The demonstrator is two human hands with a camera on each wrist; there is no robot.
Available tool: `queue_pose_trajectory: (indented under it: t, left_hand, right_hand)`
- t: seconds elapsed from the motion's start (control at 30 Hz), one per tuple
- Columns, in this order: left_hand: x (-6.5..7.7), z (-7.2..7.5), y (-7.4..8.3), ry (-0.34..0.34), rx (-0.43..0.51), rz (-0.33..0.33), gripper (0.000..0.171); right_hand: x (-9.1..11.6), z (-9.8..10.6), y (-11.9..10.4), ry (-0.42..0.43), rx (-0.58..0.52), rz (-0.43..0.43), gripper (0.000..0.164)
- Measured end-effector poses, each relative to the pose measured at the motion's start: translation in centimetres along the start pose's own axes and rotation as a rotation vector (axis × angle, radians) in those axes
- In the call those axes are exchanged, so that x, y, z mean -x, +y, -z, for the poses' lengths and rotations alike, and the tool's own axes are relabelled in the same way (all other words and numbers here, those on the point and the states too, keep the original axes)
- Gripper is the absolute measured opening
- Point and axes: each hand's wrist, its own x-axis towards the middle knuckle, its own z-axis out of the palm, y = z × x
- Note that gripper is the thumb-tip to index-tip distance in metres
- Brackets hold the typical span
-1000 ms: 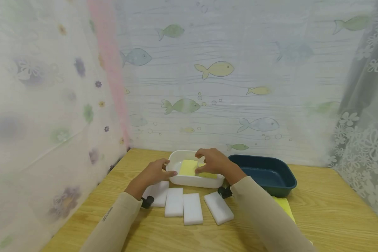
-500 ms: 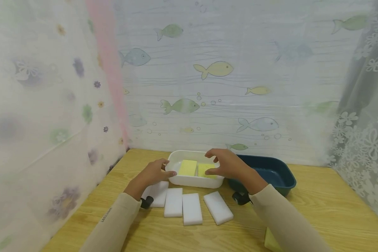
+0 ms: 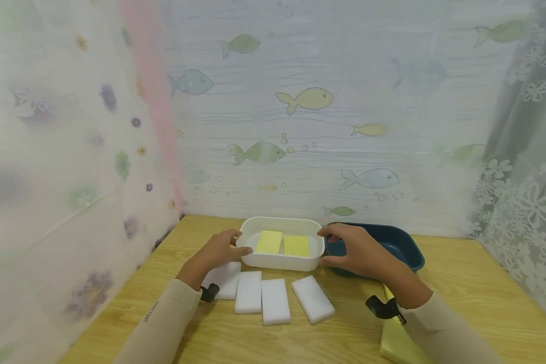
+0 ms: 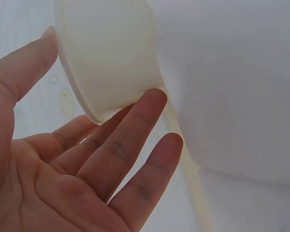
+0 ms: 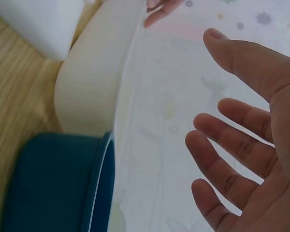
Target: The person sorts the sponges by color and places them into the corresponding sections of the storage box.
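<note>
A white plastic tub (image 3: pixel 282 262) sits at the back of the table with two yellow sponges inside, a left one (image 3: pixel 269 241) and a right one (image 3: pixel 297 246). My left hand (image 3: pixel 218 250) is at the tub's left end. In the left wrist view its thumb (image 4: pixel 36 55) meets the rim, and its extended fingers (image 4: pixel 121 135) lie along the outer wall. Around the tub's right end, my right hand (image 3: pixel 357 250) spreads thumb and fingers, the tips close to the rim. The right wrist view shows its palm bare and holding nothing.
Several white foam sponges (image 3: pixel 275 301) lie in front of the tub. A dark blue tub (image 3: pixel 409 253) stands right beside the white one, partly behind my right hand. Near my right sleeve is a yellow sponge or pad (image 3: pixel 398 341). Fish-patterned curtain (image 3: pixel 300 167) hangs behind the table.
My right hand has drawn back rightward from over the right yellow sponge to the tub's right end, uncovering that sponge. The left hand stays at the left end.
</note>
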Motion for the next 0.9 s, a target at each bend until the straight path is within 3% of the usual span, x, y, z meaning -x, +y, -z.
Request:
queue_pose_trajectory:
  t: [0.3,0.67,0.9]
  left_hand:
    - [-0.4,-0.1,-0.1,0.013,0.009,0.005,0.081]
    - [-0.4,0.0,0.2,0.008,-0.006,-0.002,0.082]
    - [-0.4,-0.1,0.0,0.009,-0.005,0.008,0.081]
  right_hand:
    - [4.3,1.6,0.9,0.028,0.019,-0.048,0.056]
    - [8.5,2.9,2.2,0.109,0.010,-0.026,0.049]
    - [11.3,3.3,3.7,0.094,-0.015,-0.108,0.047]
